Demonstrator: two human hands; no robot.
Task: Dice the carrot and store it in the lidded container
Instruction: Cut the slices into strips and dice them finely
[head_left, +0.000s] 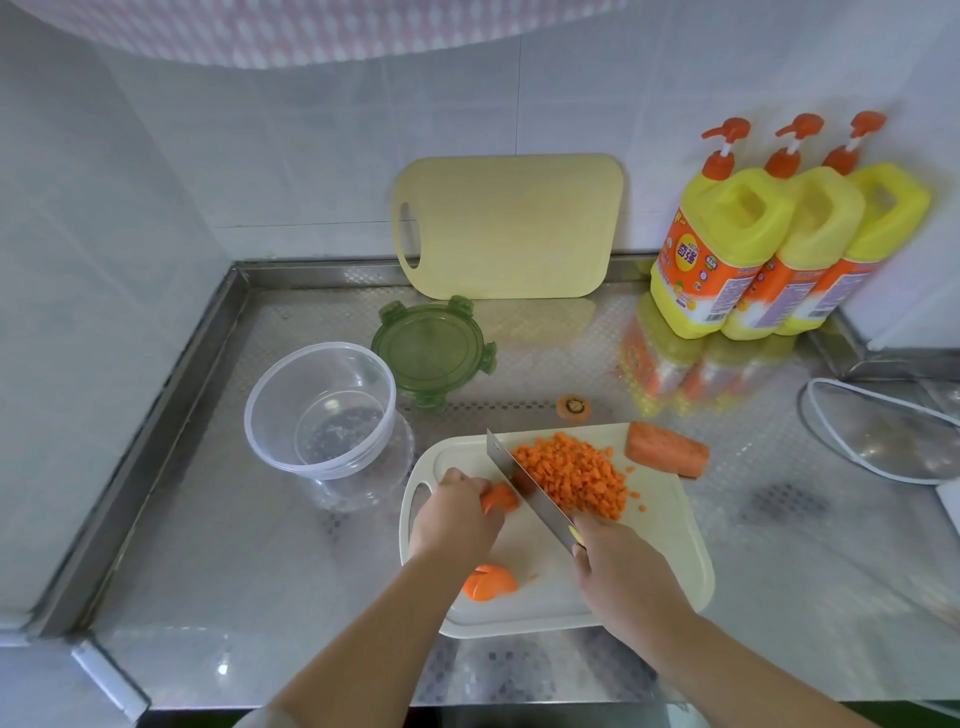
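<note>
Now left fingers (470, 480) grip carrot piece (500, 497).

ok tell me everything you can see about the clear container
The clear container is a round, see-through plastic tub with a thick rim, upright, open and holding no carrot. It stands on the steel counter, left of the white cutting board. Its green lid lies off, just behind and to its right; whether they touch is unclear.

diced carrot (569, 475) — orange | lid (432, 353) — green | bottles (727, 249) — yellow, orange pumps | counter (779, 519) — dotted steel
</note>
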